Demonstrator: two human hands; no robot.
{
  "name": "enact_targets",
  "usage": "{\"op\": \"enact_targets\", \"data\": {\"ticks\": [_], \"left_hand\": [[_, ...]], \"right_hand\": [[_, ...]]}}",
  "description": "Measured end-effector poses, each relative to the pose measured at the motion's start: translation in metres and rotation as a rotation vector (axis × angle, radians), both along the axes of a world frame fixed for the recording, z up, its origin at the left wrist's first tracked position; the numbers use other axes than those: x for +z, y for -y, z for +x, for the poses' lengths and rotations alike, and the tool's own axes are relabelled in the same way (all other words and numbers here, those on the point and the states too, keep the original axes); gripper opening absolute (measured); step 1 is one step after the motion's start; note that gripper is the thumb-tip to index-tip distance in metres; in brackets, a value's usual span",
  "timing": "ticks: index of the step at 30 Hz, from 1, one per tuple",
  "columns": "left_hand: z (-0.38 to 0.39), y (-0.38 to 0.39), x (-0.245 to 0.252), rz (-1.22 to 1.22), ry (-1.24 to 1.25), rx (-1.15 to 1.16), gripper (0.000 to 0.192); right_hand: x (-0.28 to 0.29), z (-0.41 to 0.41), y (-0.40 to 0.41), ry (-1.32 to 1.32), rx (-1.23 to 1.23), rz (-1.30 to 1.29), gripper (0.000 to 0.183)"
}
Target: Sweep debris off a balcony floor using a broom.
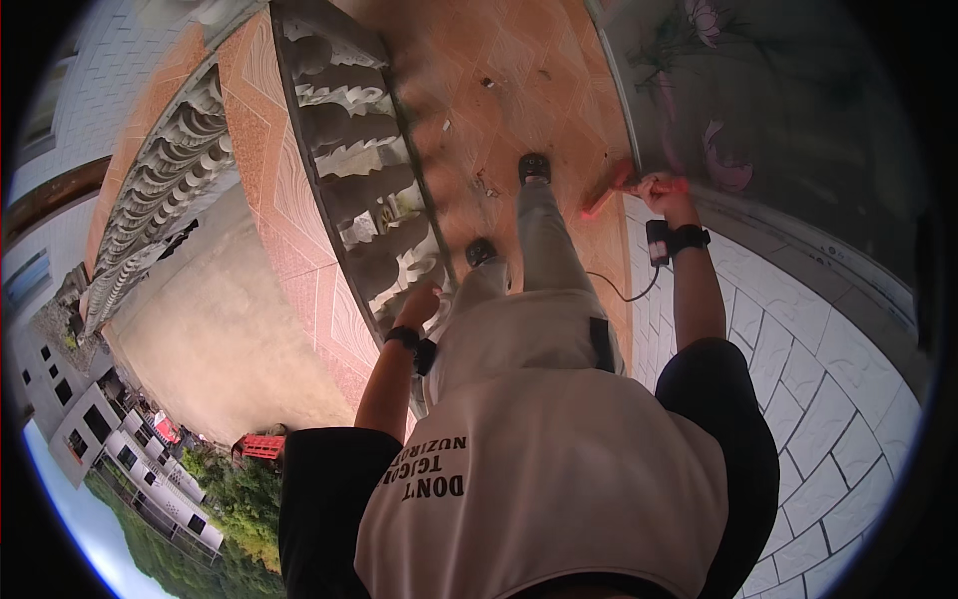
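My right hand (664,193) is closed around the handle of a red squeegee-like tool (608,192), out at arm's length by the foot of the wall. The tool's head lies in front of the fingers, over the edge of the tiled floor; whether it touches the floor or the wall I cannot tell. My left hand (420,303) hangs low beside my left thigh, near the balustrade, its fingers loosely curled; I see nothing in it. Each wrist wears a black strap with a small box, and a cable runs from the right one.
A stone balustrade (352,142) with a tiled top rail (288,180) runs along the left. Orange patterned floor tiles (524,97) carry small scraps of debris (486,82). At right stand a dark glossy panel with painted flowers (786,97) and a white brick-patterned wall (808,374).
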State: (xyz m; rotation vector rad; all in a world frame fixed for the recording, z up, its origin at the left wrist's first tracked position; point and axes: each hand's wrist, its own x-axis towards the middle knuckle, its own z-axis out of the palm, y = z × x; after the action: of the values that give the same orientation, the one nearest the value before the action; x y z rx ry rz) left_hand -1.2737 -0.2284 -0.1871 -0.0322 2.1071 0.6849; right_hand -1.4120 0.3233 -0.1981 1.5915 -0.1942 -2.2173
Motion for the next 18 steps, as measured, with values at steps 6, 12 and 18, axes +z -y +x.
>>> {"op": "enact_targets", "data": {"ticks": [6, 12, 18], "left_hand": [[-0.041, -0.057, 0.027, -0.005, 0.159, 0.249, 0.021], [-0.111, -0.136, 0.047, 0.094, -0.016, 0.094, 0.022], [-0.179, -0.179, 0.065, 0.171, -0.067, 0.173, 0.018]], "right_hand": [[0.019, -0.124, -0.011, -0.209, 0.132, -0.175, 0.005], [0.093, -0.116, -0.061, -0.207, 0.211, -0.096, 0.009], [0.114, -0.088, -0.082, -0.066, 0.274, 0.021, 0.014]]}}
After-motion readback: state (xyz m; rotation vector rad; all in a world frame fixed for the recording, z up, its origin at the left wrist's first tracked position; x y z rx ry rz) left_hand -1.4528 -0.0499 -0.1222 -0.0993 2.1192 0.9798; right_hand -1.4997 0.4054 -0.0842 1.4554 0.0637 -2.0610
